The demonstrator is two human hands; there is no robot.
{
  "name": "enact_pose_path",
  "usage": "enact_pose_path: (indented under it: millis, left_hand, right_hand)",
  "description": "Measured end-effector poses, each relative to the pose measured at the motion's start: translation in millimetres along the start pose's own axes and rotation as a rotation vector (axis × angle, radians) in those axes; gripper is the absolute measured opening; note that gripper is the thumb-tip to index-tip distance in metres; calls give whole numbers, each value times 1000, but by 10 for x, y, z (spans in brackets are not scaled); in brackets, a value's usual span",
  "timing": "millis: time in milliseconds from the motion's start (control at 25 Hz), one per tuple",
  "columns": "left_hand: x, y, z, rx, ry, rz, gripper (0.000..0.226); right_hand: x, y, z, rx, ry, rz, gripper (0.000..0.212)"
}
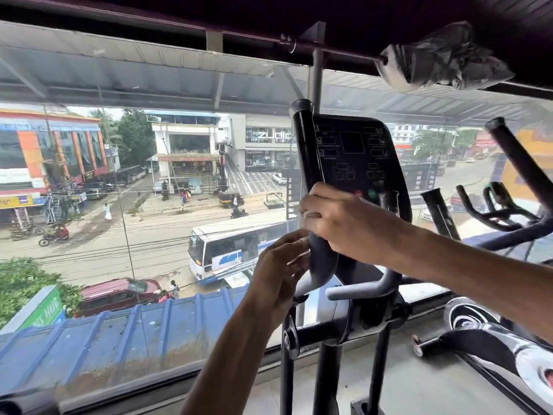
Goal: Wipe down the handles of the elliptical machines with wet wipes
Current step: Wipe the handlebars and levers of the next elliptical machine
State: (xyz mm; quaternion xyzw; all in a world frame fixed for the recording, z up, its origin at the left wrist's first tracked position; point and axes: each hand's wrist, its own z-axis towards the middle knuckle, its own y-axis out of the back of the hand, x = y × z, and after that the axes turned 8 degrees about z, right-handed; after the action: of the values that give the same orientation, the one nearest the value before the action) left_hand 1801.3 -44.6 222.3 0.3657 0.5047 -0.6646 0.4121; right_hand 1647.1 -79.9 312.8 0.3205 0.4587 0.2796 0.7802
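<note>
Console (356, 151) right of handle (305, 151), window (149, 175) behind both, another machine's bars (493, 214) further right

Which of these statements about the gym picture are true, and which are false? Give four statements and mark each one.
1. The right hand grips the handle. True.
2. The console has a lit screen. False: the screen is dark.
3. The left hand is at the same handle, below the right hand. True.
4. Outside there is only an empty field. False: a bus is on a road out there.
</note>
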Motion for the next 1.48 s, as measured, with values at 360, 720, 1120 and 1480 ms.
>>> enact_pose_path:
  millis: [360, 720, 1120, 1480]
  left_hand:
    - [-76, -37, -23, -84, 87, -53, 24]
    - [-121, -98, -60, -117, 64, -1, 28]
    - [-111, -170, -91, -172, 5, 138, 40]
    - [-36, -226, -132, -221, -73, 207, 40]
  right_hand:
    - [227, -230, -507, -340, -19, 238, 26]
    - [488, -554, -617, -458, -136, 303, 26]
    - [815, -987, -790, -744, -351, 429, 38]
    - [977, -1206, -769, -879, -457, 444, 50]
